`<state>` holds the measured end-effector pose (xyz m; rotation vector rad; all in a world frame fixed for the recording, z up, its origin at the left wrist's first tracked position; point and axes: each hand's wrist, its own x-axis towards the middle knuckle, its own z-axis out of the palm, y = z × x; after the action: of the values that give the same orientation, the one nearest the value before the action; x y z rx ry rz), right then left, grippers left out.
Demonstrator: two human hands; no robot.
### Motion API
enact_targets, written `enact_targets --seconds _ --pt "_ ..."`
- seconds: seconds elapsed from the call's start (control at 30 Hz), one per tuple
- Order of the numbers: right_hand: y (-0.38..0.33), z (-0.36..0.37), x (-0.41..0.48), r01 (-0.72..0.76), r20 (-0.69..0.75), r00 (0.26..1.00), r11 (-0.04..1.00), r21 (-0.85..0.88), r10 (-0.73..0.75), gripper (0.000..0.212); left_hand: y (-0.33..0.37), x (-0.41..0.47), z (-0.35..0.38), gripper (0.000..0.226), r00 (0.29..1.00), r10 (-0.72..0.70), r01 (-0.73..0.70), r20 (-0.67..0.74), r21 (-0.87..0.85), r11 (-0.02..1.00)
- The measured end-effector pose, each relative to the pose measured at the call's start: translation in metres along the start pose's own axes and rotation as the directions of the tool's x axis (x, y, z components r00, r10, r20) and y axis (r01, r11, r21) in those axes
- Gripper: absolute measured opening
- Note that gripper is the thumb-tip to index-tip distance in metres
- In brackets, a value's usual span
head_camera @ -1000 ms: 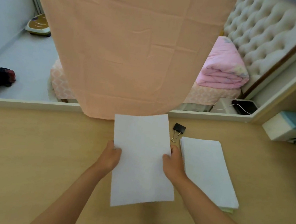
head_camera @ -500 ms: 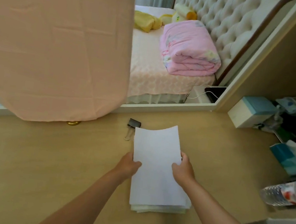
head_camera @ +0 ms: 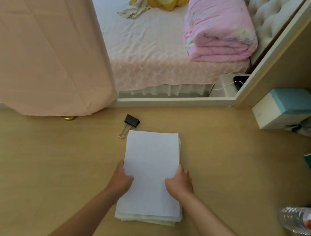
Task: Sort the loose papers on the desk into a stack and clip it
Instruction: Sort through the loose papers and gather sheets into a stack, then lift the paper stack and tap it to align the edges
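White paper fills the middle of the head view: the stack [head_camera: 172,220] is lying on the pale wooden desk [head_camera: 43,161] straight ahead of the person, its long axis running away from the body with a slight lean. The top sheet [head_camera: 150,163] is being held at both long edges. The left hand [head_camera: 122,179] is clasped on the left edge and the right hand [head_camera: 180,184] on the right, thumbs laid on the paper; how far the fingers reach underneath cannot be made out. Squaring is judged unfinished, as lower sheets are seen peeking out along the right side and the near end, where a pale yellowish layer shows at the bottom. And now the key relation: the black binder clip [head_camera: 131,120] is found beyond the stack's far left corner, just beside it, wire handles pointed back toward the paper. The left hand is judged the nearer one for that reach. Off to the right, a water bottle [head_camera: 304,221] is lying at the desk's edge, well apart from the action.
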<state>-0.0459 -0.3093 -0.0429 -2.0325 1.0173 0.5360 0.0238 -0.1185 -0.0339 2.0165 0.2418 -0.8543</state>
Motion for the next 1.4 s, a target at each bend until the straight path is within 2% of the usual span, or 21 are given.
enact_targets --seconds 0.17,0.23,0.37,0.57,0.67,0.8,0.97,1.1,1.17,1.27,1.33,1.4 --pt "0.004 -0.004 -0.001 0.056 -0.021 0.998 0.995 0.078 -0.054 0.076 0.002 -0.006 -0.007 0.066 0.998 0.056 -0.059 0.035 0.069 0.996" --pt "0.002 -0.001 -0.006 0.079 -0.007 0.997 0.996 0.051 -0.079 0.081 0.009 0.002 -0.009 0.067 0.998 0.056 -0.058 0.03 0.06 0.997" --pt "0.003 0.001 -0.008 0.066 -0.006 0.998 0.997 0.041 -0.066 0.079 0.002 0.016 -0.01 0.083 0.997 0.062 -0.068 0.034 0.184 0.981" --pt "-0.006 -0.005 -0.008 0.03 0.019 0.999 0.981 0.189 -0.035 0.043 -0.002 0.018 -0.025 0.073 0.997 0.061 -0.068 0.047 0.168 0.983" --pt "-0.021 -0.008 -0.005 -0.027 0.001 1.0 0.965 0.259 0.027 0.027 0.006 0.031 -0.033 0.081 1.0 0.007 -0.009 0.017 0.152 0.988" --pt "-0.033 -0.007 0.001 -0.113 -0.022 0.991 0.913 0.392 0.132 0.02 0.007 0.05 -0.038 0.088 0.998 -0.067 0.064 0.014 0.135 0.989" --pt "-0.032 -0.003 0.018 -0.217 0.087 0.976 0.858 0.466 0.2 0.027 0.004 0.059 -0.034 0.088 0.997 -0.068 0.072 -0.023 0.354 0.932" --pt "-0.035 0.0 0.027 -0.271 0.128 0.962 0.866 0.419 0.24 0.042 0.003 0.061 -0.033 0.092 0.998 -0.06 0.067 -0.031 0.41 0.91" --pt "-0.039 0.004 0.028 -0.272 0.092 0.962 0.906 0.325 0.256 0.055 0.0 0.063 -0.033 0.093 0.998 -0.059 0.067 -0.033 0.417 0.906" --pt "-0.046 0.011 0.029 -0.243 0.004 0.969 0.949 0.201 0.248 0.051 -0.002 0.064 -0.035 0.088 0.999 -0.05 0.054 -0.021 0.398 0.916" --pt "-0.05 0.013 0.03 -0.228 -0.039 0.971 0.963 0.141 0.236 0.051 -0.002 0.068 -0.041 0.07 0.999 -0.021 0.009 0.025 0.395 0.919" --pt "-0.054 0.01 0.034 -0.214 -0.152 0.966 0.977 -0.007 0.211 0.053 0.008 0.074 -0.052 0.039 0.998 0.037 -0.056 0.053 0.439 0.897"
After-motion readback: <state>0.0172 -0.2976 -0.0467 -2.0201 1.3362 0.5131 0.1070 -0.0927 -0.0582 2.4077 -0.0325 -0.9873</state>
